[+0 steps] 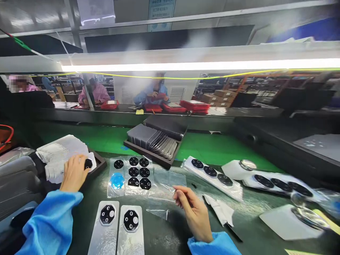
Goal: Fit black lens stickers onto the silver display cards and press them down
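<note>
At the left, my left hand [74, 173] is closed on a white phone back cover [92, 158] with a black camera area, at the right end of a fanned stack of pale covers [62, 150]. My right hand [193, 212] hovers over the mid bench, fingers loosely curled, with nothing visible in them. Just beyond its fingertips is a clear plastic film [168, 180]. Two silver phone back covers [103, 233] with black camera rings lie side by side in front. Behind them is a sheet of round black camera stickers [138, 173], beside a strip with a blue disc [117, 180].
A black tray [170, 163] of dark, upright covers stands at the back. To the right lie bagged black discs [209, 171], crumpled white paper [220, 209], and white pieces with round metal weights [309, 216]. Co-workers [152, 94] sit beyond the bench, under a light tube.
</note>
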`<state>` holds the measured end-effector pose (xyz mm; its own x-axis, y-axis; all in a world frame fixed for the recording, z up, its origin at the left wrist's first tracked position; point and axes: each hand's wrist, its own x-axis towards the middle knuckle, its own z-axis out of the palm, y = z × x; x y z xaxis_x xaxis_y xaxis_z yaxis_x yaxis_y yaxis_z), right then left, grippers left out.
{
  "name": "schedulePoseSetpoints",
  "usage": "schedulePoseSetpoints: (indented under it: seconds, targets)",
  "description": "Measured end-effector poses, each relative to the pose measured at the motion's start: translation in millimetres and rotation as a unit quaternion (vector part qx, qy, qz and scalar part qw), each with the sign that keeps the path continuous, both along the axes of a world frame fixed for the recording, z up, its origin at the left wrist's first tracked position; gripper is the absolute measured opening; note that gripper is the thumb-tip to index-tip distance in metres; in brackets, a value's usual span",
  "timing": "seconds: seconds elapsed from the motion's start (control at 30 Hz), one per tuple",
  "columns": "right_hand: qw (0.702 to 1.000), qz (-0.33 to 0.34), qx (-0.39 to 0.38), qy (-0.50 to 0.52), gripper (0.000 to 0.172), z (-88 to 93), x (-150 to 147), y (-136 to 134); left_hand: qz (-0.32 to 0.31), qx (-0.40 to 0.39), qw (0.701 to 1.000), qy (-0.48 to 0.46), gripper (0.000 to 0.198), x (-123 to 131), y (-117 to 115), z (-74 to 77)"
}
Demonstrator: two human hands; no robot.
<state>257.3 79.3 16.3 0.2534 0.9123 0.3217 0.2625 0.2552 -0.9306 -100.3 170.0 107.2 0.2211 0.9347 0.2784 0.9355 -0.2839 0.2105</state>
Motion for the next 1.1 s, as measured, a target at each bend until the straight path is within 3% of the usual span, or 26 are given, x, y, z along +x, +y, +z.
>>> schedulePoseSetpoints:
  seconds: [0.1, 0.2, 0.23, 0.3, 0.37, 0.57, 0.7, 0.93, 1.1]
  targets:
    - [0.997, -0.058, -0.017, -0.056, 0.038, 8.1, 5, 11, -0.119, -0.062, 0.991, 0.007, 0.025, 22, -27, -15.7]
    - [0.979, 0.008, -0.044, -0.199, 0.034, 21.2, -1, 27, -0.245, -0.14, 0.959, 0.025, 0.052, 49, -53, -31.2]
    - [0.97, 0.043, -0.051, -0.234, 0.029, 25.3, -6, 34, -0.257, -0.163, 0.952, 0.031, 0.06, 57, -59, -34.5]
    - [0.951, 0.1, -0.066, -0.284, 0.015, 31.3, -18, 50, -0.248, -0.189, 0.949, 0.053, 0.071, 71, -67, -37.9]
    - [0.929, 0.137, -0.088, -0.331, 0.013, 33.5, -31, 66, -0.228, -0.2, 0.95, 0.071, 0.075, 80, -69, -38.4]
    - [0.869, 0.175, -0.155, -0.437, 0.041, 30.0, -50, 98, -0.219, -0.221, 0.946, 0.084, 0.07, 86, -66, -42.0]
    - [0.839, 0.192, -0.179, -0.477, 0.049, 31.6, -51, 105, -0.222, -0.223, 0.945, 0.087, 0.071, 85, -64, -46.7]
    - [0.81, 0.218, -0.191, -0.509, 0.047, 36.5, -53, 113, -0.212, -0.229, 0.948, 0.065, 0.068, 84, -63, -45.0]
    - [0.814, 0.224, -0.149, -0.514, 0.042, 54.0, -69, 124, -0.218, -0.232, 0.946, 0.059, 0.066, 87, -67, -41.7]
